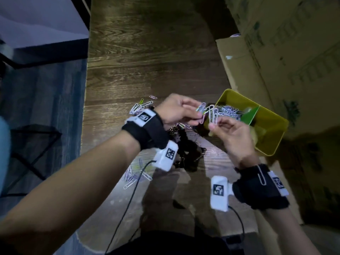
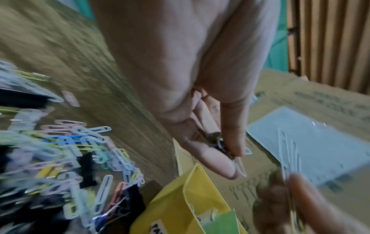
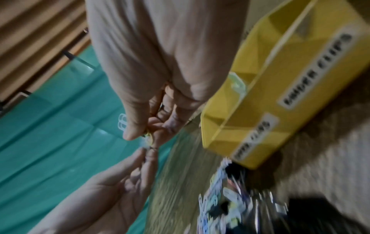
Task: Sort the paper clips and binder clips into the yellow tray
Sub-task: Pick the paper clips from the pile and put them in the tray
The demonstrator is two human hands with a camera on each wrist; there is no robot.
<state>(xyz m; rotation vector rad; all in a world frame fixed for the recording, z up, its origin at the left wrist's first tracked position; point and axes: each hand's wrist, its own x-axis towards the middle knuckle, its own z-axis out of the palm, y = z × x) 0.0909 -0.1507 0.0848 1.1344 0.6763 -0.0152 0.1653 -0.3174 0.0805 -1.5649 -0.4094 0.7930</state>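
Observation:
Both hands are raised over the wooden table, just left of the yellow tray (image 1: pixel 276 138). My left hand (image 1: pixel 199 113) pinches a few linked paper clips (image 1: pixel 202 107), and my right hand (image 1: pixel 213 126) pinches white paper clips (image 1: pixel 214 115) that hang against them. The tray's far compartment holds a heap of paper clips (image 1: pixel 228 112) behind a green divider (image 1: pixel 250 115). Black binder clips (image 1: pixel 185 146) lie in a pile under my hands. The left wrist view shows my left fingers (image 2: pixel 224 163) holding clips above the tray's corner (image 2: pixel 196 190). The right wrist view is blurred; the tray (image 3: pixel 280 95) carries labels.
Loose coloured paper clips lie on the table behind my left wrist (image 1: pixel 139 105) and under my left forearm (image 1: pixel 136 173). One clip clings to my right wristband (image 1: pixel 261 176). Cardboard boxes (image 1: pixel 276 52) stand along the right. The table's left edge (image 1: pixel 86 107) drops to the floor.

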